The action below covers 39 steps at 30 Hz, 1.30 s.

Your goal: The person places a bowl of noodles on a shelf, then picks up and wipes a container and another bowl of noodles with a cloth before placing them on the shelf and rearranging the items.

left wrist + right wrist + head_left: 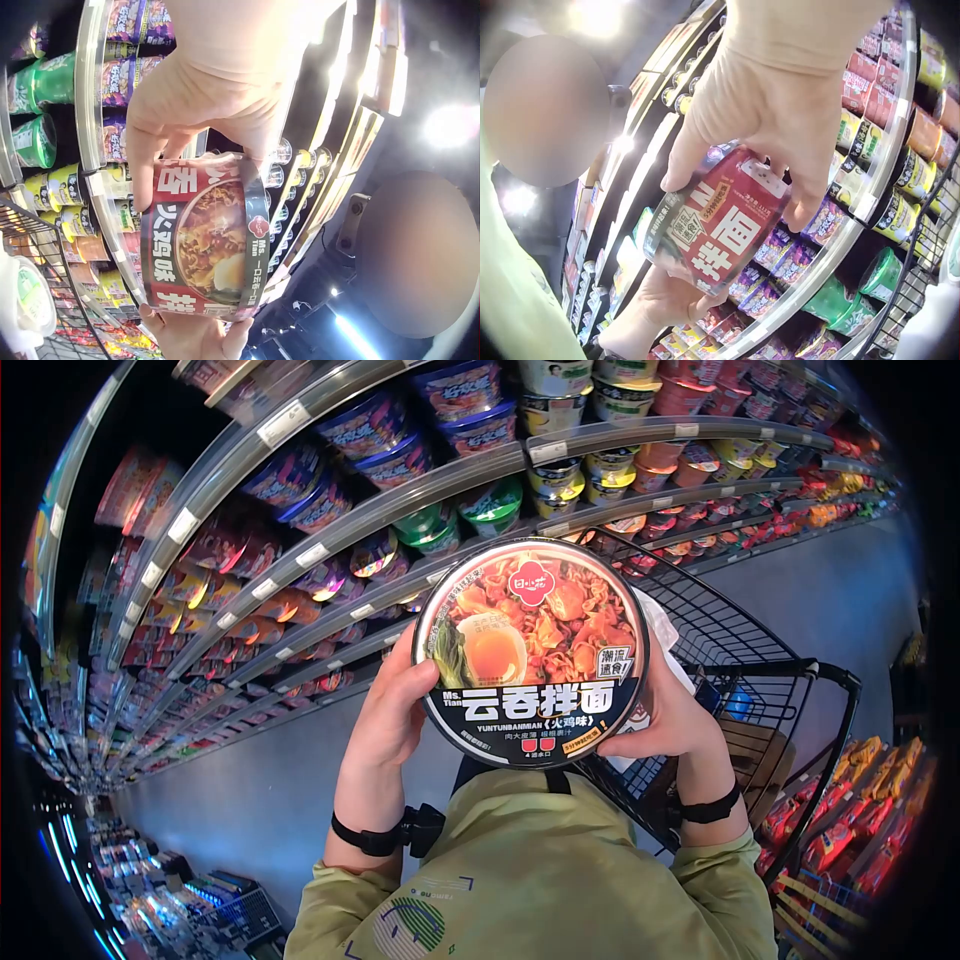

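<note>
A round instant noodle bowl (535,650) is held up in front of the chest, its printed lid facing the head camera. The lid pictures noodles, an egg and greens above a black band of lettering. My left hand (395,695) grips the bowl's left side, thumb at the lid's edge. On the opposite side my right hand (665,710) holds the lower right edge, thumb along the rim. Both wrist views show the bowl's red side wall (161,247) between the two hands, with fingers curled round it.
Curved store shelves (400,490) full of instant noodle bowls stand ahead and to the left. A black wire shopping cart (760,660) is close on the right, with a white bag (660,630) at its near side. Red and orange packets (850,790) fill a display at lower right.
</note>
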{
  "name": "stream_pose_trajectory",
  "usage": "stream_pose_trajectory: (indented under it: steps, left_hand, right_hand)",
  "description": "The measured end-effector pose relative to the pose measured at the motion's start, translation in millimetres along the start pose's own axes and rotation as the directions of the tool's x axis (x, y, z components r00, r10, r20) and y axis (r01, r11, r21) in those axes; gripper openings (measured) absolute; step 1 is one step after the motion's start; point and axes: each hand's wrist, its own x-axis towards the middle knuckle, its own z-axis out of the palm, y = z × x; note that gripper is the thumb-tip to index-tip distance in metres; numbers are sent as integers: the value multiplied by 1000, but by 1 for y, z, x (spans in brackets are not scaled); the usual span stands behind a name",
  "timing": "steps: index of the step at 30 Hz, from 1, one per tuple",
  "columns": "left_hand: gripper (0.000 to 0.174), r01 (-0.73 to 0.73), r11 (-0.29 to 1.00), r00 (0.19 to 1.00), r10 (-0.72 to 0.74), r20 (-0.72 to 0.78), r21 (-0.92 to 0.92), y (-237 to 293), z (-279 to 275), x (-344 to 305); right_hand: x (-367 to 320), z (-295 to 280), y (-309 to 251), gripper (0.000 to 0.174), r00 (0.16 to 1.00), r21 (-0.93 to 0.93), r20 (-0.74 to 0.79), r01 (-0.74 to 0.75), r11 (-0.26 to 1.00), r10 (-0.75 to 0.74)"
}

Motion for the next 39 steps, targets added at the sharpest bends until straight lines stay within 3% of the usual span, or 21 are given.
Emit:
stream_pose_trajectory:
  steps: [8, 12, 13, 14, 16, 18, 20, 23, 25, 28, 33, 39]
  left_hand:
    - [80, 18, 999, 999, -19, -39, -48, 2, -16, -14]
    - [80, 21, 999, 999, -20, 32, -46, 6, -36, -8]
    - [75, -75, 997, 996, 76, 40, -15, 6, -40, -10]
    - [73, 13, 998, 999, -15, 32, 56, 0, -60, -12]
    - [76, 51, 995, 997, -55, 48, 83, 6, -85, -21]
    - [80, -16, 1000, 997, 14, 82, 20, 28, -103, -41]
    - [82, -10, 1000, 995, 12, 101, -23, 41, -130, -61]
    - [83, -117, 992, 988, 121, 93, -39, 37, -184, -89]
    - [84, -122, 990, 990, 127, 57, -76, 44, -212, -111]
    - [84, -129, 985, 991, 122, -62, -115, 50, -252, -139]
    - [83, -161, 955, 985, 140, -101, -249, 53, -307, -170]
    - [82, -218, 949, 975, 202, -89, -226, 57, -366, -183]
  right_hand:
    - [13, 12, 4, 129, 999, 34, 44, -5, 999, 3]
    - [31, 26, -6, 134, 995, -156, 50, 89, 984, -82]
    - [39, 34, -8, 136, 990, -171, 54, 135, 976, -127]
    - [44, 42, -1, 137, 989, -127, 29, 150, 980, -148]
    - [56, 61, 6, 139, 993, -38, 7, 118, 992, -118]
    - [73, 88, 4, 139, 996, 2, 48, 80, 997, -80]
    - [91, 116, 1, 139, 998, 116, 51, -48, 992, 42]
    - [120, 160, 9, 139, 987, 134, 115, -132, 982, 117]
    - [143, 187, 20, 138, 981, 112, 179, -95, 989, 74]
    - [164, 238, 22, 133, 958, 182, 251, -185, 966, 137]
    - [193, 293, 35, 128, 942, 66, 311, -155, 986, 127]
    - [214, 347, 41, 124, 934, 15, 336, -137, 990, 124]
